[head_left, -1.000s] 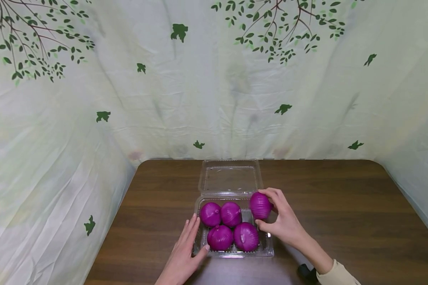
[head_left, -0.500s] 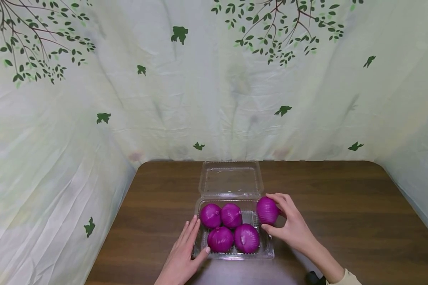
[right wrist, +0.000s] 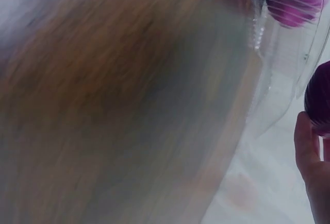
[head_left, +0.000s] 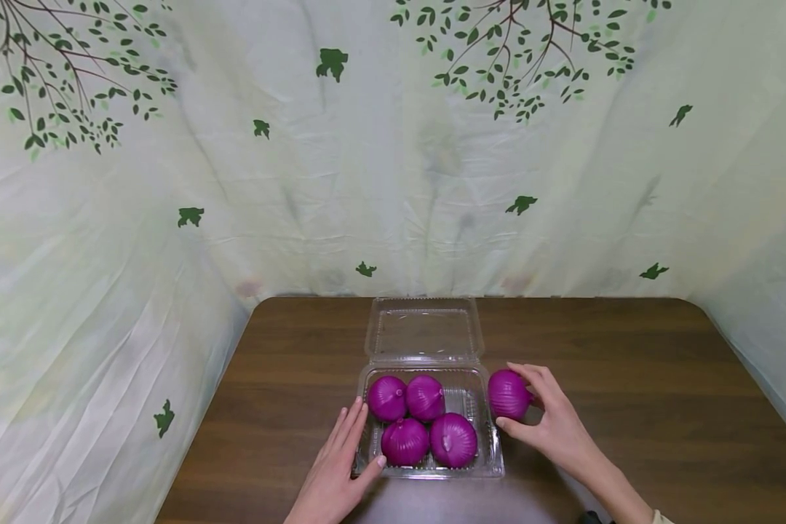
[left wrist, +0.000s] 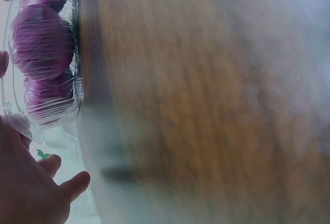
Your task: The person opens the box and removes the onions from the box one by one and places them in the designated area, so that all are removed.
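Observation:
A clear plastic clamshell container [head_left: 432, 471] lies on the table with several purple onions [head_left: 404, 441] in its tray. Its hinged lid [head_left: 426, 327] is folded back, away from the person. My right hand [head_left: 550, 422] grips another purple onion [head_left: 509, 394] between thumb and fingers, just beyond the tray's right wall. In the right wrist view that held onion [right wrist: 318, 98] shows at the right edge. My left hand [head_left: 337, 458] rests along the tray's left side, fingers straight. The left wrist view shows the left hand [left wrist: 31, 183] beside the container wall [left wrist: 77, 95].
The brown wooden table [head_left: 629, 378] extends on both sides of the container. Behind it hangs a pale cloth backdrop [head_left: 432, 182] printed with leaves and branches. A dark object [head_left: 589, 517] is partly visible by the right wrist at the bottom edge.
Moving rightward and slightly toward the person, my right hand has carried the onion from above the tray's back right corner to outside its right wall. The left hand stays in place.

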`<control>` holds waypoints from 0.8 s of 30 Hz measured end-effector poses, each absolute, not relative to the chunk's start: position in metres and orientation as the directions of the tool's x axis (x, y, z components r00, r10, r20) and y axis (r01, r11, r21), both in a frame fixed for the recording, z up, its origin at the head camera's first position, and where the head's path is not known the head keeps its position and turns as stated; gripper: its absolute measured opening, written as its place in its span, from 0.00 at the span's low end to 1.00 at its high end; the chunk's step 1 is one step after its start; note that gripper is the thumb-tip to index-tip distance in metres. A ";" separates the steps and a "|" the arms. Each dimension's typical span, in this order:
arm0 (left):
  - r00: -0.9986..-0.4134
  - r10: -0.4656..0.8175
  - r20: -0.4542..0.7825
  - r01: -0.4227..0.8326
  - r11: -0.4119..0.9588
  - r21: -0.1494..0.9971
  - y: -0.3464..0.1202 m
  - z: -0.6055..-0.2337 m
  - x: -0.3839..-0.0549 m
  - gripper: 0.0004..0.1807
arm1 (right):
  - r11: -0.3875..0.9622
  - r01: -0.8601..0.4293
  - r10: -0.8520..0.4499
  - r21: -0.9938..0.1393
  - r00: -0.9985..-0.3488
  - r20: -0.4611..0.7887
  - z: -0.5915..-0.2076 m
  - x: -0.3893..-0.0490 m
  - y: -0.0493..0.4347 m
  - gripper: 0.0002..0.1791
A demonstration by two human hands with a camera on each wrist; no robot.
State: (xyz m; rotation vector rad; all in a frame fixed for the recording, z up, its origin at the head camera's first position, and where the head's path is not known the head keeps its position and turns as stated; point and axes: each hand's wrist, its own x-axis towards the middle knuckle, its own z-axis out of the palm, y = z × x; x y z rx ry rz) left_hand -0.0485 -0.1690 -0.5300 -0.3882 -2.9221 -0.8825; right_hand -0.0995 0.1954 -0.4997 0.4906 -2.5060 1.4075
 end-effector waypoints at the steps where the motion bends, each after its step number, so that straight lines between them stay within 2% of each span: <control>1: -0.966 0.221 0.132 0.257 0.804 0.537 -0.169 -0.530 -0.048 0.44 | 0.489 -0.397 -0.175 -0.777 -0.917 0.359 -0.501 -0.100 0.197 0.45; 11: -0.972 0.211 0.106 0.234 0.803 0.548 -0.168 -0.529 -0.049 0.45 | 0.568 -0.313 -0.110 -0.761 -0.945 0.307 -0.509 -0.105 0.213 0.42; 24: -0.973 0.212 0.091 0.226 0.802 0.552 -0.168 -0.528 -0.048 0.45 | 0.644 -0.286 -0.150 -0.709 -0.957 0.249 -0.518 -0.121 0.228 0.39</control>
